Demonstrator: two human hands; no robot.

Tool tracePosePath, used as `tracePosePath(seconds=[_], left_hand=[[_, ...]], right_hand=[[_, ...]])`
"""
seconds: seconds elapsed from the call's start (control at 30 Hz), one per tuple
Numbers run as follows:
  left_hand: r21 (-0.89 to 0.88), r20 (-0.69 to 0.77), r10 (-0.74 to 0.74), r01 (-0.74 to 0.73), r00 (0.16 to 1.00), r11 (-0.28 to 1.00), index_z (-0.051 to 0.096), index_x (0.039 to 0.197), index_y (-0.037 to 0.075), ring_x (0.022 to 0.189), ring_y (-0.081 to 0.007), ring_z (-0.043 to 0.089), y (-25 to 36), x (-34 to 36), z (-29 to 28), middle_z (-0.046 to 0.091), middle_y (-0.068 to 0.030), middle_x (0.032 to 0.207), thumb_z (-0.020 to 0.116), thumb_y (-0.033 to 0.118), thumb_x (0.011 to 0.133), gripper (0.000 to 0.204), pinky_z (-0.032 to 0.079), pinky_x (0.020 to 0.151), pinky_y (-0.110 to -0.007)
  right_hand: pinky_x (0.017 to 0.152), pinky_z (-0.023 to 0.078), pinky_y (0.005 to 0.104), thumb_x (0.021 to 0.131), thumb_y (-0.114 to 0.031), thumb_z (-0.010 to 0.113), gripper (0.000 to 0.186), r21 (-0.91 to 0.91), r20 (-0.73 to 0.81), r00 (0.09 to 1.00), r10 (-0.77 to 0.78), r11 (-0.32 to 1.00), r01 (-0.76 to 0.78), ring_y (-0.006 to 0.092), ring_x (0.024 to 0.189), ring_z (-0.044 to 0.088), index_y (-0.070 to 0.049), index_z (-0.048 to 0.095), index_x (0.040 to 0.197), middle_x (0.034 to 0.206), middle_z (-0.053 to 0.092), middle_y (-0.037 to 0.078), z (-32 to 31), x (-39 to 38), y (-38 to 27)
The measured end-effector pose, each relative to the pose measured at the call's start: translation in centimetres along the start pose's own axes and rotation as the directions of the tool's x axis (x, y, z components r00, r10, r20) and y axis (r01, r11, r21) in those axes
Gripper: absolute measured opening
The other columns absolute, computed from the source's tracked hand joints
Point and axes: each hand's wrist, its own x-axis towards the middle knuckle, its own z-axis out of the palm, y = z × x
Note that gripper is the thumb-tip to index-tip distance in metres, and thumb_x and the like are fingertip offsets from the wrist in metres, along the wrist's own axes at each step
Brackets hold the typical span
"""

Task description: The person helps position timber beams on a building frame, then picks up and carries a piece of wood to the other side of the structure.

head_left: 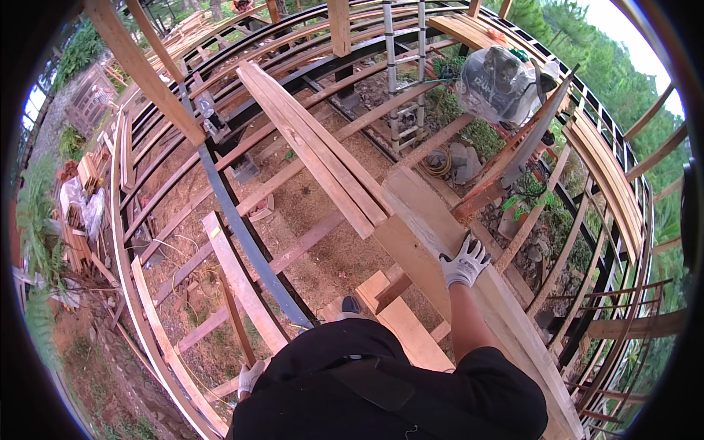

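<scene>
My right hand [467, 265], in a white glove with grey fingertips, lies on a wide wooden board [506, 315] with its fingers spread. Against that board's left side is a shorter, browner flat board [414, 253]. Low on the left, my gloved left hand [251, 378] is closed at the lower end of a narrow brown wooden strip [236, 319]; my body partly hides this hand. The strip slants up beside a pale plank [242, 275]. Long planks [315, 147] lie side by side ahead of the wide board.
Open floor joists [293, 169] span bare soil, with a dark steel beam [246, 220] among them. A ladder [405, 81] stands ahead. To its right are a filled plastic bag [493, 84] and a handsaw [539, 136]. Wooden posts [143, 70] rise at the left.
</scene>
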Motion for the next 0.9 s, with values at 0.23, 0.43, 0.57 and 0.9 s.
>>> tracePosePath(seconds=[0.23, 0.43, 0.57, 0.9], left_hand=[[0.296, 0.094, 0.048, -0.073, 0.994, 0.952, 0.067, 0.109, -0.002, 0.078, -0.0189, 0.068, 9.3, 6.1, 2.3, 0.07, -0.0089, 0.086, 0.08, 0.038, 0.079, 0.052, 0.053, 0.068, -0.034], [0.429, 0.18, 0.128, -0.195, 0.975, 0.882, 0.067, 0.107, -0.001, 0.076, -0.018, 0.067, 18.5, 12.0, 3.6, 0.069, -0.008, 0.084, 0.08, 0.037, 0.079, 0.049, 0.053, 0.067, -0.034], [0.485, 0.229, 0.167, -0.261, 0.959, 0.834, 0.067, 0.106, -0.001, 0.075, -0.0174, 0.066, 24.4, 16.2, 4.3, 0.069, -0.0073, 0.083, 0.08, 0.036, 0.079, 0.048, 0.052, 0.066, -0.034], [0.592, 0.436, 0.287, -0.512, 0.853, 0.622, 0.067, 0.103, 0.001, 0.072, -0.0159, 0.064, 46.8, 25.5, 9.3, 0.067, -0.0058, 0.08, 0.08, 0.035, 0.08, 0.043, 0.052, 0.064, -0.034]], right_hand=[[0.123, 0.009, 0.0617, 0.075, -0.057, 0.077, 0.107, 0.035, -0.019, 0.999, 0.026, 0.999, -0.025, 0.038, 0.148, 0.026, -0.02, 0.025, 0.161, 0.158, 0.033, 0.018, 0.4, 0.4, -0.3], [0.123, 0.007, 0.0633, 0.074, -0.055, 0.078, 0.106, 0.044, -0.093, 0.996, 0.004, 0.999, 0.0, 0.0397, 0.148, 0.025, -0.015, 0.029, 0.159, 0.157, 0.034, 0.019, 1.1, 0.4, -0.6], [0.123, 0.007, 0.0628, 0.071, -0.051, 0.081, 0.108, 0.066, -0.072, 0.995, 0.069, 0.996, -0.064, 0.0411, 0.148, 0.024, -0.016, 0.029, 0.159, 0.156, 0.033, 0.021, 0.7, 0.5, -2.0], [0.122, 0.011, 0.0619, 0.065, -0.056, 0.085, 0.125, -0.046, 0.233, 0.874, 0.427, 0.902, -0.429, 0.0429, 0.153, 0.013, -0.017, 0.018, 0.162, 0.164, 0.02, 0.023, -3.2, 4.2, -8.1]])
